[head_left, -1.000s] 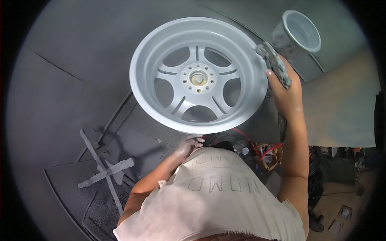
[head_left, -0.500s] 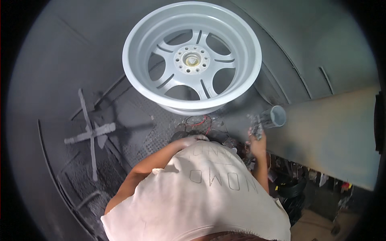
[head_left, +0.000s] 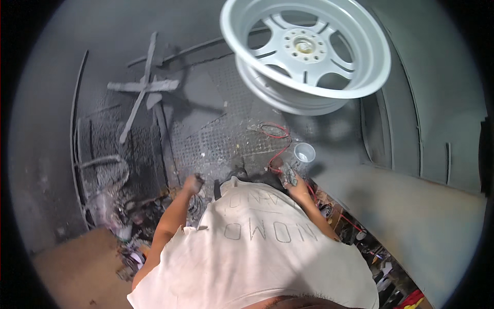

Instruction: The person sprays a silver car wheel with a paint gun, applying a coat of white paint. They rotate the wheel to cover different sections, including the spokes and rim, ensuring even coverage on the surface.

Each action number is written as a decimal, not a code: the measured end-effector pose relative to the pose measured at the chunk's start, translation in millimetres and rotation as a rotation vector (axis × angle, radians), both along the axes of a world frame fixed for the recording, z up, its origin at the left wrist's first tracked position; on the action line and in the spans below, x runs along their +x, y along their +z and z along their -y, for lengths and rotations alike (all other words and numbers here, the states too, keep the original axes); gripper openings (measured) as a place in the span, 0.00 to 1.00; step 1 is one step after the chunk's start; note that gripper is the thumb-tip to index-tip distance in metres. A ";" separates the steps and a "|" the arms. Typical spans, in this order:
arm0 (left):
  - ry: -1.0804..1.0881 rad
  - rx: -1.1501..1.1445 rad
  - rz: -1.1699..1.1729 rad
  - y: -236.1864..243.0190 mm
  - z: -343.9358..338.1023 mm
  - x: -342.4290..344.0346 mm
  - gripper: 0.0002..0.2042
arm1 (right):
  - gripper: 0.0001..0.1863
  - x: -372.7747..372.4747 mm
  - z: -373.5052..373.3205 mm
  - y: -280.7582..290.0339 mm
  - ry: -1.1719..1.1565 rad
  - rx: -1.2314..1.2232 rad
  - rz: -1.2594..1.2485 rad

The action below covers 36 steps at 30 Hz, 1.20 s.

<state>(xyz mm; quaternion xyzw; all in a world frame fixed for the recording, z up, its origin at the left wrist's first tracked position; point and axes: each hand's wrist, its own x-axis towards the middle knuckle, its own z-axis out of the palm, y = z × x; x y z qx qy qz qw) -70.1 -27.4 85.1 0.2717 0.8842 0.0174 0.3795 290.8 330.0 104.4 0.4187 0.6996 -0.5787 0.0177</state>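
My right hand is closed around the handle of a paint-crusted spray gun, low in front of my body. A translucent round cup sits on top of the gun, and a red hose runs over the floor close by it. To the left, my left hand hangs beside my body with its fingers curled and nothing visible in them. A silvery-white car wheel rim stands tilted beyond the gun, with its hollow side and spokes facing me. What supports the rim is hidden.
A grey-coated cross-shaped stand is at the left. Along the right runs a pale panel, with clutter beneath it. A brown board lies at lower left. The textured floor is coated in grey.
My view has turned, so the rim and stand appear farther right and higher. My right hand has lowered the spray gun toward my body. My left hand has moved from my front to my left side.
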 end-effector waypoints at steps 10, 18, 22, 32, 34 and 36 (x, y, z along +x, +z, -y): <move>0.669 -0.023 -0.059 -20.4 196.9 151.6 0.16 | 0.30 -158.0 60.2 80.5 0.482 0.259 -0.127; 0.827 0.379 -0.157 -119.5 409.9 307.6 0.17 | 0.17 -354.3 283.7 104.1 0.682 0.069 -0.224; 0.923 -0.021 -0.188 -107.6 523.5 336.0 0.17 | 0.22 -449.2 443.4 129.1 0.670 -0.337 -0.285; 1.858 0.093 0.126 -37.0 481.5 373.5 0.20 | 0.56 -606.9 775.5 214.5 0.545 -0.644 -0.125; 1.830 0.139 0.125 -72.4 434.8 424.4 0.19 | 0.60 -601.1 826.8 239.1 0.411 -0.681 -0.082; 1.852 0.228 0.144 -93.3 389.2 459.8 0.19 | 0.64 -600.1 850.2 257.3 0.325 -0.771 -0.023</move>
